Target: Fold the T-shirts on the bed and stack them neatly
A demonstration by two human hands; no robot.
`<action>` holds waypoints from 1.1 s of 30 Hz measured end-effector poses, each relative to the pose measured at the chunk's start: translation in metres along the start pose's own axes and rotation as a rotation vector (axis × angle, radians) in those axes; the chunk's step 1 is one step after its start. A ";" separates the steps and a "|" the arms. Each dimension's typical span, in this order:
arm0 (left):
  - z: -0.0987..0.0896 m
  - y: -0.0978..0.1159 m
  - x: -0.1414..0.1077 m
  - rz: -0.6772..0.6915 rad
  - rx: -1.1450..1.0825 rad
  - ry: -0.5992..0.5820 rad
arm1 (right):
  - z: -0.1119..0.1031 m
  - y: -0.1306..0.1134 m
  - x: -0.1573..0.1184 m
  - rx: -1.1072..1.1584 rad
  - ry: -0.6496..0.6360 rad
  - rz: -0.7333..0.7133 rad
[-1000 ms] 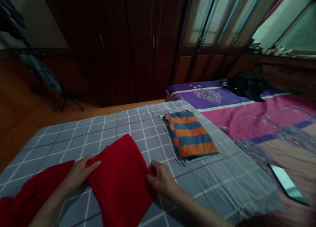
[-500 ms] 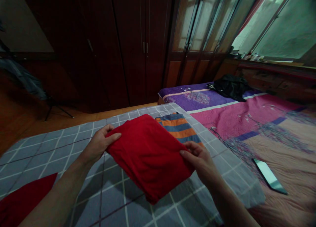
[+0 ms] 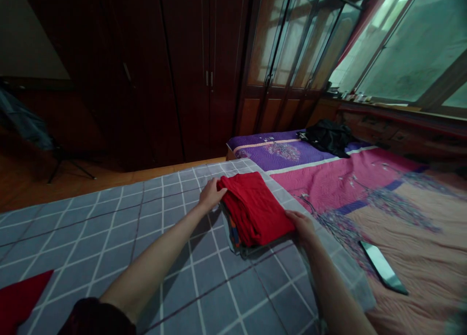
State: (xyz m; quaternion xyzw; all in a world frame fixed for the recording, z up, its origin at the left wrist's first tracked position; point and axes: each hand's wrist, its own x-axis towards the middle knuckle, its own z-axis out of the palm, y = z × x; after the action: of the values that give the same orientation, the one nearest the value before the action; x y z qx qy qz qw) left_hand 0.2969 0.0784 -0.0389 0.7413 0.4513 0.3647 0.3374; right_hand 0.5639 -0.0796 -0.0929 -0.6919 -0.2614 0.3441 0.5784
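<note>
A folded red garment (image 3: pixel 257 206) lies on top of a small pile of folded clothes, its layers showing along the near left side. Below it, the orange and grey-blue striped cloth (image 3: pixel 233 230) peeks out at the left edge; the rest of that cloth is covered. My left hand (image 3: pixel 212 194) pinches the red garment's far left corner between thumb and fingers. At its right corner, my right hand (image 3: pixel 301 224) grips the edge, with the fingertips partly hidden against the fabric.
Grey checked cloth (image 3: pixel 120 228) covers the surface under the pile. Another red cloth (image 3: pixel 24 296) lies at the lower left. To the right are a phone (image 3: pixel 383 267) and a patterned bedspread (image 3: pixel 321 172) with a black garment (image 3: pixel 326 136). Dark wardrobes (image 3: pixel 189 82) stand behind.
Both hands have carried the red garment away from me and to the right, and lowered it onto the striped cloth, which it now mostly covers. The view has shifted slightly right.
</note>
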 end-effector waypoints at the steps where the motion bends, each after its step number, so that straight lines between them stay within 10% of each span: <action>1: 0.005 -0.002 -0.013 0.042 0.018 0.005 | -0.002 0.005 0.002 -0.013 0.000 -0.004; 10: 0.024 0.023 -0.079 0.873 0.526 -0.462 | 0.003 0.008 0.001 -0.316 0.047 -0.092; 17: 0.011 0.003 -0.105 0.812 0.565 -0.444 | 0.009 -0.014 -0.005 -0.699 0.205 -0.284; 22: 0.017 -0.016 -0.122 0.765 0.538 -0.414 | 0.061 -0.040 0.001 -1.015 0.134 -0.702; 28: 0.028 -0.027 -0.127 0.695 0.464 -0.393 | 0.141 -0.039 0.011 -1.203 -0.016 -0.613; 33: 0.031 -0.030 -0.125 0.658 0.407 -0.392 | 0.158 -0.021 0.017 -1.262 -0.084 -0.555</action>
State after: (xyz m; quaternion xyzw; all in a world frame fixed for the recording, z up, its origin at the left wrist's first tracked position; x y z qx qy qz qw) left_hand 0.2690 -0.0302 -0.1092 0.9524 0.1810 0.2085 0.1295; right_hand 0.4529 0.0355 -0.0898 -0.7896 -0.6015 -0.0080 0.1210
